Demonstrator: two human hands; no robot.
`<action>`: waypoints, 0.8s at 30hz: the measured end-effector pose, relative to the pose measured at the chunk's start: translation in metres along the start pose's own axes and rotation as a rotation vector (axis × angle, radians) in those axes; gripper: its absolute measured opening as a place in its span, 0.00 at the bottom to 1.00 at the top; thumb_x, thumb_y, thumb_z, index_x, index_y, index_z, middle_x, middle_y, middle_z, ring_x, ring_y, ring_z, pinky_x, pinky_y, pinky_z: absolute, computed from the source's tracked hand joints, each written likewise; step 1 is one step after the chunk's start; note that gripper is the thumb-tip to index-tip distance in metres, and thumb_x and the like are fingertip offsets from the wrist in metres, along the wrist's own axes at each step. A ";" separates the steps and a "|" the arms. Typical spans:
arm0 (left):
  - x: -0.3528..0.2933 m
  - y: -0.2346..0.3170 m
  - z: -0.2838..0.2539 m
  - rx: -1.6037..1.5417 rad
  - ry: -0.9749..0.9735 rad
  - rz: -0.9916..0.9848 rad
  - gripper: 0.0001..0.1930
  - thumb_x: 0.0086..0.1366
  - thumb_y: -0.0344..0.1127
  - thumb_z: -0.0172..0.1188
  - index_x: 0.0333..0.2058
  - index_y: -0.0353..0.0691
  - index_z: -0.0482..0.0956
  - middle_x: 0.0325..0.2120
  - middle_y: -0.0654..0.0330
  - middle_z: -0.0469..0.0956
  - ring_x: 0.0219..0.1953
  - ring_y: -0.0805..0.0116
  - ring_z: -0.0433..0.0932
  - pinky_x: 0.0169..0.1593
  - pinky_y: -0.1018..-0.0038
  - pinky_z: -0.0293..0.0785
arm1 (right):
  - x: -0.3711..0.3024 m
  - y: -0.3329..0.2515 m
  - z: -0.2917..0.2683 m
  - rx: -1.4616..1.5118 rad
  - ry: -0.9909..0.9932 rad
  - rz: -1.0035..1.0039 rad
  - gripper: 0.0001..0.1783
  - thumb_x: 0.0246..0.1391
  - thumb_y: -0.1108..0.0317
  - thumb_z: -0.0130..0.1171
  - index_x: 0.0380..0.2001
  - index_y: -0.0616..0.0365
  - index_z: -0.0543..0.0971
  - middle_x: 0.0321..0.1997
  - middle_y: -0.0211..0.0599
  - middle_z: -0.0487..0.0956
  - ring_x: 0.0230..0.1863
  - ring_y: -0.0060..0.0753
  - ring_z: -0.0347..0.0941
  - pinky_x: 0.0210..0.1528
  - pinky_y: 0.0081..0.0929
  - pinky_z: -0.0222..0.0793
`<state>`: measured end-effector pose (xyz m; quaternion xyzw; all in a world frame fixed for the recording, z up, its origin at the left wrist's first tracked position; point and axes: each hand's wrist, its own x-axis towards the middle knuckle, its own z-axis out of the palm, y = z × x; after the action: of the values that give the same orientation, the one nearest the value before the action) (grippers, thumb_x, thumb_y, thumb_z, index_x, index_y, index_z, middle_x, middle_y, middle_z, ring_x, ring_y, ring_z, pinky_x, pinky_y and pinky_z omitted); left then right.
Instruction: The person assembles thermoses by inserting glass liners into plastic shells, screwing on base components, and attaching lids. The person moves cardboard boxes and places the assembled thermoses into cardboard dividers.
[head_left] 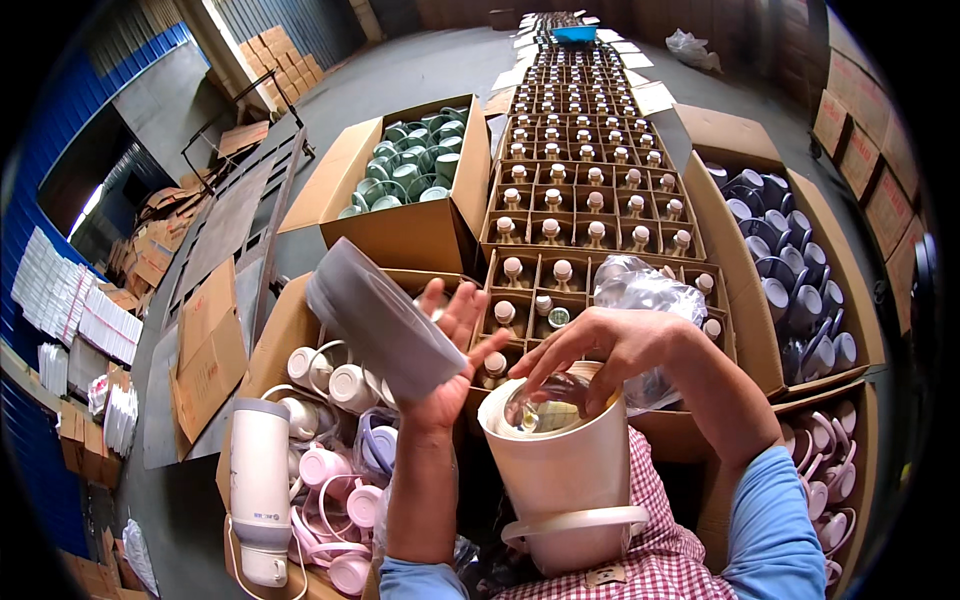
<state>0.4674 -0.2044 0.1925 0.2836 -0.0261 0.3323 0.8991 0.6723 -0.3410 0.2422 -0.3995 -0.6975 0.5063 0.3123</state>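
Note:
My left hand is raised at the middle, its fingers spread. Against its palm lies a grey tapered tube, blurred and tilted up to the left; the thumb is hidden behind it. A cream tumbler with a loop handle stands tilted against my checked apron, handle end lowest. My right hand arches over its upper rim, fingers reaching into the opening. They touch a shiny round piece there; whether it is separate from the tumbler I cannot tell.
Left, an open carton holds pink and white tumblers and a tall white tumbler. Ahead, divided cartons of capped bottles run far back, with clear plastic bags on top. Cartons of green cups and purple cups flank them.

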 end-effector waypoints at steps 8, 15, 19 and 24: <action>-0.004 0.018 -0.013 0.134 0.397 0.459 0.25 0.65 0.47 0.49 0.56 0.37 0.66 0.51 0.52 0.72 0.53 0.57 0.72 0.57 0.58 0.68 | 0.017 -0.050 0.009 -0.439 0.015 0.279 0.27 0.37 0.49 0.69 0.38 0.56 0.81 0.34 0.39 0.81 0.37 0.35 0.78 0.39 0.32 0.71; -0.001 0.011 -0.010 0.432 0.473 0.549 0.24 0.61 0.42 0.57 0.52 0.32 0.68 0.47 0.51 0.73 0.49 0.59 0.74 0.54 0.64 0.70 | 0.048 -0.059 0.017 -0.833 -0.017 0.593 0.34 0.44 0.35 0.56 0.20 0.61 0.82 0.18 0.43 0.77 0.24 0.40 0.76 0.28 0.33 0.69; -0.011 0.014 -0.009 0.588 0.419 0.640 0.25 0.61 0.46 0.56 0.48 0.31 0.68 0.44 0.52 0.74 0.47 0.60 0.74 0.54 0.65 0.69 | 0.018 -0.032 -0.006 -0.391 -0.031 0.222 0.20 0.38 0.54 0.67 0.31 0.58 0.83 0.27 0.36 0.81 0.29 0.33 0.78 0.36 0.29 0.72; -0.012 -0.002 -0.008 0.519 0.313 0.747 0.29 0.64 0.54 0.48 0.48 0.29 0.68 0.43 0.51 0.73 0.45 0.60 0.73 0.52 0.65 0.69 | 0.006 -0.015 0.002 -0.402 -0.078 0.160 0.28 0.32 0.61 0.71 0.43 0.56 0.80 0.34 0.37 0.82 0.36 0.34 0.79 0.36 0.30 0.73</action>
<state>0.4579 -0.2084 0.1821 0.4165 0.0933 0.6668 0.6108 0.6641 -0.3386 0.2563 -0.4879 -0.7620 0.3953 0.1582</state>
